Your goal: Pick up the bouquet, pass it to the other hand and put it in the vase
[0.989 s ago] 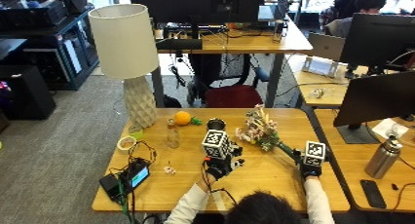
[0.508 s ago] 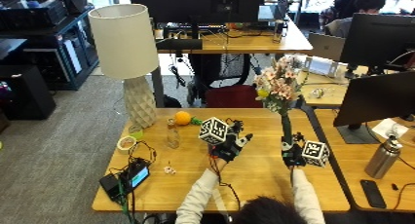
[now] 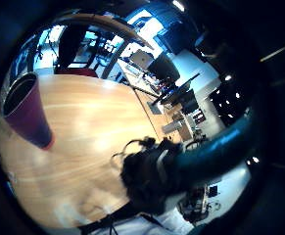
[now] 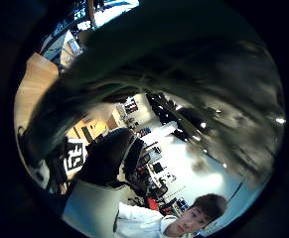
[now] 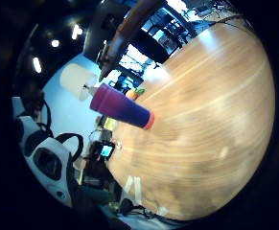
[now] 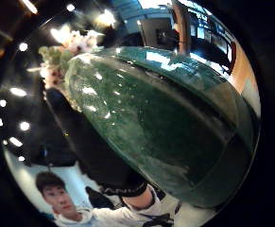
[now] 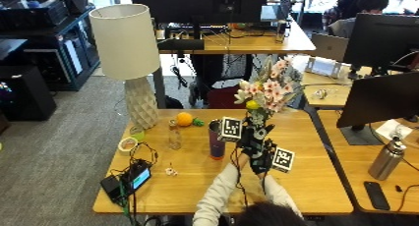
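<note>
The bouquet (image 7: 267,91) of pink and white flowers stands upright above the table, its green wrapped stem between both hands. My right hand (image 7: 264,163) grips the stem's lower end. Just above it, my left hand (image 7: 251,138) is wrapped round the stem. That stem fills the right thumb side view (image 6: 165,123) and the left thumb side view (image 4: 174,64). The vase (image 7: 216,139), a purple cup, stands upright on the wooden table (image 7: 196,182) just left of the hands; it also shows as the vase (image 3: 27,112) and the vase (image 5: 122,112).
A tall lamp (image 7: 128,54) stands at the table's back left, with an orange (image 7: 185,119) and a small clear bottle (image 7: 173,135) near the cup. A tape roll (image 7: 128,144) and a cabled device (image 7: 131,179) lie front left. A monitor (image 7: 383,98) is at the right.
The bouquet went from lying on the table to upright. Both hands have come together at its stem, the left one closing on it.
</note>
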`<state>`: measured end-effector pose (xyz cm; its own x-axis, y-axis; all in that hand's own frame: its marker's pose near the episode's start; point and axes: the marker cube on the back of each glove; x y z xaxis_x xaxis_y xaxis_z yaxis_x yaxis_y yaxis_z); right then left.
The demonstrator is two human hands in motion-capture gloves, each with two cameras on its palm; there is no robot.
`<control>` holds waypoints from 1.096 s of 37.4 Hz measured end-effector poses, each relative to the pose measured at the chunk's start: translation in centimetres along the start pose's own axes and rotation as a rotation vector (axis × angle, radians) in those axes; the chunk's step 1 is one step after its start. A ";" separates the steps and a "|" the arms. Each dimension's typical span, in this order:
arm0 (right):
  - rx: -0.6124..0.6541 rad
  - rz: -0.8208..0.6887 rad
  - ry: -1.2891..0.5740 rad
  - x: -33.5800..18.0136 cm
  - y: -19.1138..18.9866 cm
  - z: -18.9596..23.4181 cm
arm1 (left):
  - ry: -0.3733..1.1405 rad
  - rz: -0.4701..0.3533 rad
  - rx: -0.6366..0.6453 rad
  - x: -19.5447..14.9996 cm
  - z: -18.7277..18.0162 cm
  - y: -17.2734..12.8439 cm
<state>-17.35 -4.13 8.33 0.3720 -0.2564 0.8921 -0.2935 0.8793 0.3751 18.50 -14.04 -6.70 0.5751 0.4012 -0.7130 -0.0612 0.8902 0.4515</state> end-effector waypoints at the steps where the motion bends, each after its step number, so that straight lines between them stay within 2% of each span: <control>1: -0.009 -0.048 -0.004 -0.2 0.4 0.5 | -0.014 -0.027 0.013 -0.2 0.1 0.2; 3: -0.025 -0.089 -0.009 -0.2 1.1 1.4 | -0.041 -0.078 0.043 -0.6 0.1 0.5; 5: -0.039 -0.094 0.000 0.1 1.9 2.0 | -0.061 -0.085 0.076 -0.9 -0.1 0.8; 7: -0.053 -0.106 0.005 0.3 2.5 2.4 | -0.099 -0.069 0.113 -1.1 -0.6 0.9; 12: -0.112 -0.011 -0.045 -0.2 3.9 3.4 | -0.206 -0.004 0.209 -1.1 -1.9 1.0; 16: -0.226 0.098 -0.096 -1.4 4.8 3.8 | -0.198 0.012 0.207 -0.7 -2.7 0.8; 19: -0.308 0.103 -0.089 -2.3 5.1 3.7 | -0.201 0.036 0.209 0.2 -3.6 0.1; 23: -0.354 0.060 0.010 -1.5 4.7 2.1 | -0.201 0.085 0.252 2.9 -5.9 -1.9; 26: -0.315 0.015 0.032 -0.4 3.6 0.6 | -0.120 0.159 0.294 5.9 -8.1 -4.2; 28: -0.280 0.051 0.023 0.2 3.2 -0.3 | -0.076 0.197 0.327 7.5 -9.5 -5.6; 29: -0.269 0.084 0.020 0.6 3.2 -0.7 | -0.100 0.199 0.348 7.8 -10.2 -6.3; 32: -0.257 0.135 0.025 1.6 3.0 -1.5 | -0.230 0.180 0.408 7.6 -12.3 -8.1; 34: -0.256 0.092 0.027 2.4 2.5 -2.1 | -0.278 0.193 0.448 7.5 -13.8 -9.5; 37: -0.259 0.015 0.001 3.1 1.9 -2.6 | -0.309 0.204 0.496 6.7 -15.3 -11.1; 41: -0.256 0.037 -0.010 2.6 2.1 -3.3 | -0.294 0.193 0.539 4.1 -16.3 -12.5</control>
<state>-14.08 -1.64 10.56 0.3563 -0.2250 0.9069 -0.0733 0.9608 0.2672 8.30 -19.98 -24.04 0.7989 0.3993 -0.4497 0.1885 0.5438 0.8178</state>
